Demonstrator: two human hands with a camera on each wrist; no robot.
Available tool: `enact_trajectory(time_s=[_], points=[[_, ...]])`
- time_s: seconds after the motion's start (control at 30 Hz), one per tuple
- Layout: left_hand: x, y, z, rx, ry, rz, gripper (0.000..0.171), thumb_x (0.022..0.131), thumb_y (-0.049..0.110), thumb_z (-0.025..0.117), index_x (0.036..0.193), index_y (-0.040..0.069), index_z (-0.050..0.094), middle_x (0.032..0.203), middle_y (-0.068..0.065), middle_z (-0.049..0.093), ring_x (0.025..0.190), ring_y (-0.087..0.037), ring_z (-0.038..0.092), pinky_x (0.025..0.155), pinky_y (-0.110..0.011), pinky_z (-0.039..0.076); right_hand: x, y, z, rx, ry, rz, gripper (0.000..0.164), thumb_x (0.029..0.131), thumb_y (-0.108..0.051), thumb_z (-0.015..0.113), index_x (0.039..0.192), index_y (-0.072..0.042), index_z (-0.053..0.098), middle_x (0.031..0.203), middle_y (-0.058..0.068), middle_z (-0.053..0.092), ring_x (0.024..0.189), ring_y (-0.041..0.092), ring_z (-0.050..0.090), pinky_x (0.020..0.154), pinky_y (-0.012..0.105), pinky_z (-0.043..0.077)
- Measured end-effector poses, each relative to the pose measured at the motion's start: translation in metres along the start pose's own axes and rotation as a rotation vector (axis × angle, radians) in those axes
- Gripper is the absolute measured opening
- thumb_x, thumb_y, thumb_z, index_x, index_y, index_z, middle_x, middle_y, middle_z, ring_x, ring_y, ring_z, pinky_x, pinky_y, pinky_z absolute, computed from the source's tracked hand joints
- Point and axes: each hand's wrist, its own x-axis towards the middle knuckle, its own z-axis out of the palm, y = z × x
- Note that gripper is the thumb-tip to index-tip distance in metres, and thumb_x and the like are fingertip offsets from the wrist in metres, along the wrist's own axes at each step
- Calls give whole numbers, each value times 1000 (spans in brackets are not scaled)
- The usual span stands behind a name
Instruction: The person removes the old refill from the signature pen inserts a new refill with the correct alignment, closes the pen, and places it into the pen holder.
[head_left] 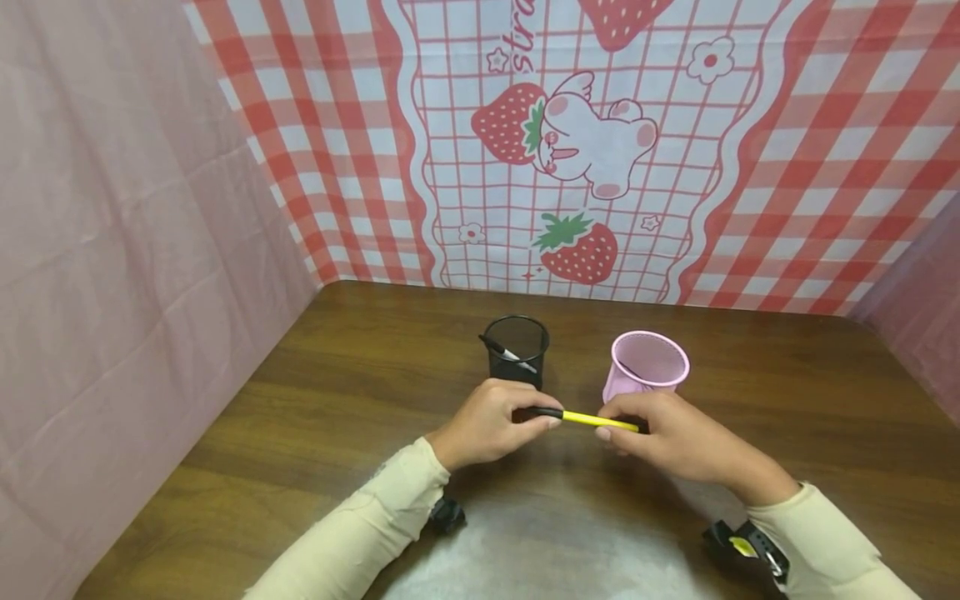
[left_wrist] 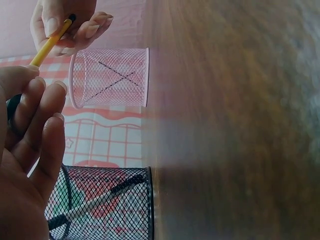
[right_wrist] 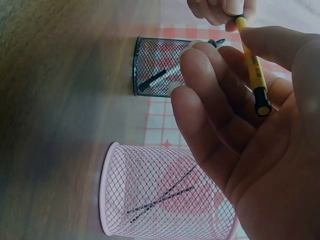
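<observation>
A slim yellow pen [head_left: 588,418] with black ends is held level between both hands, over the table in front of two mesh cups. My left hand [head_left: 487,423] pinches its black cap end between thumb and fingers. Farther along the yellow barrel, my right hand [head_left: 686,437] grips near the other end, and in the right wrist view a black end plug [right_wrist: 262,102] with a yellow dot shows past the thumb. Behind the left hand stands a black mesh cup [head_left: 516,371]; a pink mesh cup [head_left: 630,385] is just behind the right hand.
Inside the black cup leans a black-and-white marker [head_left: 508,353]. Two thin dark sticks [right_wrist: 162,200] lie crossed in the pink cup. The brown wooden table [head_left: 300,408] meets a red-and-white strawberry cloth [head_left: 360,192] at the back and a pink curtain [head_left: 142,217] at the left.
</observation>
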Motion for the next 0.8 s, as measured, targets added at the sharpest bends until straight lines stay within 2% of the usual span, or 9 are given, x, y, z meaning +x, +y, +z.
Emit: enact_trajectory(time_s=[0.2,0.43,0.7,0.8], points=[[0,-1,0,4,4,-2,13,91,16,76,103,11,78,90,6,73,77,5,59,71,-12,49,0,0,0,9,-3,15,12,97,-17,69,87,-22,66,70,-13,56,61,5,53,53,24,47],[1,-2,-1,8,5,0,13,91,17,76,102,11,78,91,6,74,77,4,59,72,-12,49,1,2,0,35,21,-21,15,98,-12,67,85,-19,65,74,-8,62,64,5,59,56,26,53],[1,-2,-2,5,-5,-4,12,90,18,77,100,11,79,91,6,74,78,5,61,72,-12,49,2,2,2,-71,100,-95,19,93,-9,73,84,-23,64,69,-19,51,60,1,50,53,21,45],[1,-2,-3,12,-6,-9,12,90,18,77,100,11,79,91,6,74,78,5,61,71,-12,49,3,2,3,-98,117,-113,20,91,-8,74,85,-25,64,71,-20,52,63,0,49,55,21,45]])
